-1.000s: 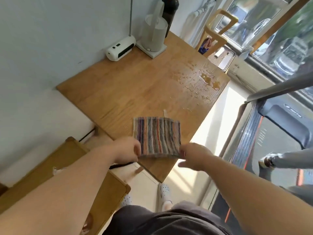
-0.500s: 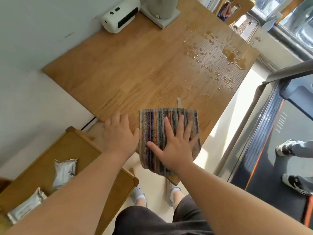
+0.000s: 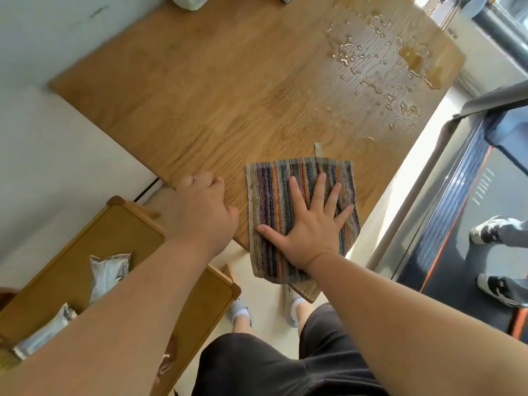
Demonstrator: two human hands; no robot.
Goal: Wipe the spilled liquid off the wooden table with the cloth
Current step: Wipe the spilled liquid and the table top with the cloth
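A striped multicoloured cloth lies flat at the near corner of the wooden table, its near edge hanging slightly over the table's edge. My right hand presses flat on the cloth with fingers spread. My left hand rests on the table's near edge, left of the cloth, fingers loosely bent and holding nothing. Spilled liquid sits in drops and amber puddles at the table's far right corner, well beyond the cloth.
A white device stands at the table's far edge by the wall. A lower wooden tray table with foil packets is at the left. A treadmill with another person's feet is at the right.
The camera has tilted down and closer. My left hand's fingers have curled loosely at the table edge. The right hand stays flat on the cloth, which had been held by both hands before.
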